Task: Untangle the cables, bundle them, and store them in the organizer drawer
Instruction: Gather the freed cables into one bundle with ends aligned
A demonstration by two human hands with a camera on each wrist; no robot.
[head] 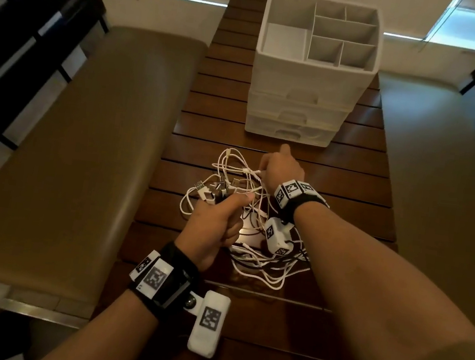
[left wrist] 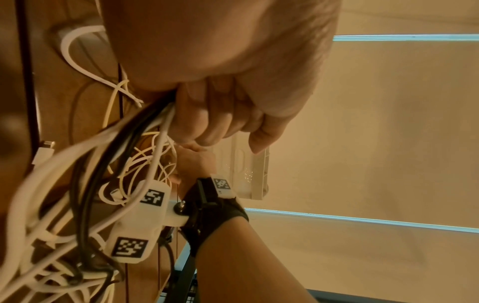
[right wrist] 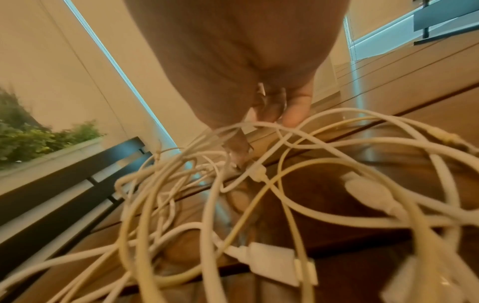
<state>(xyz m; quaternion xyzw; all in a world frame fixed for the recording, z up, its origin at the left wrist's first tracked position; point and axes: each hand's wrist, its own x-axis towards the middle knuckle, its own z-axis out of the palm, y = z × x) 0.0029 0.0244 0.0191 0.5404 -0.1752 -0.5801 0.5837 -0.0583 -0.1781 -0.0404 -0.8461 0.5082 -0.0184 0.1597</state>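
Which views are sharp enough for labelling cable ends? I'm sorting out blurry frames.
Head view: dim but fairly sharp, edges bent by the wide lens, a glare spot on the table beside the cables. Left wrist view: warm cast, near cables smeared, left hand clearer. Right wrist view: heavy motion blur across the cables; right hand soft.

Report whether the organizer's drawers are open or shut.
Shut. In the head view all three drawer fronts of the organizer sit flush with its body, none pulled out. Only the top tray compartments are open.
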